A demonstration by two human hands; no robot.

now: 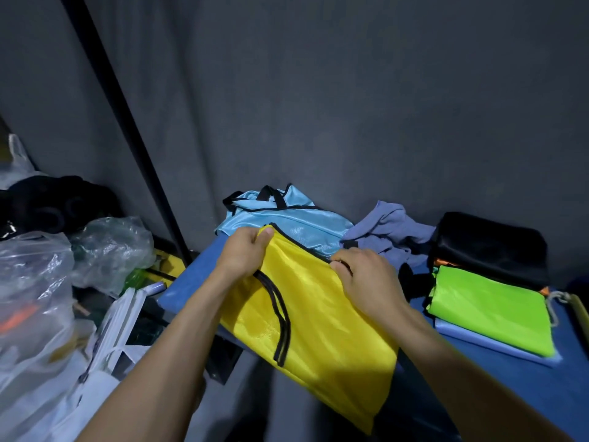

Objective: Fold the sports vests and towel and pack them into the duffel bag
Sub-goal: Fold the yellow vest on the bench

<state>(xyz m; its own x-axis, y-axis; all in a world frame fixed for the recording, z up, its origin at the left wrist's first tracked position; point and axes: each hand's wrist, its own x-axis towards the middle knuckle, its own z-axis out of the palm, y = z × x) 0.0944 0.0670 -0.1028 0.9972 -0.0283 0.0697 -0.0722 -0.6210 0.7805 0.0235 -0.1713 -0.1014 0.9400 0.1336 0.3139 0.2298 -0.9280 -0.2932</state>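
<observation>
Two hands hold the yellow vest [322, 320] over the blue tabletop [497, 378]: the left hand [243, 253] pinches its top corner, the right hand [366, 275] grips its upper edge. Behind it lie a light-blue vest [287, 218] and a crumpled purple towel [389, 231]. At right, a green vest [490, 307] lies folded on a blue one, beside the black duffel bag [490, 247], its contents hidden. Plastic bags [35, 282] crowd the left.

Head view: single wide-angle camera worn on the person's head, facing forward and down. Close range; both forearms enter from the bottom edge. Covers the blue cloth-covered table [510, 378] centre and right, a dark grey curtain wall [350, 106] behind. Straight lines bow near the frame edges.
</observation>
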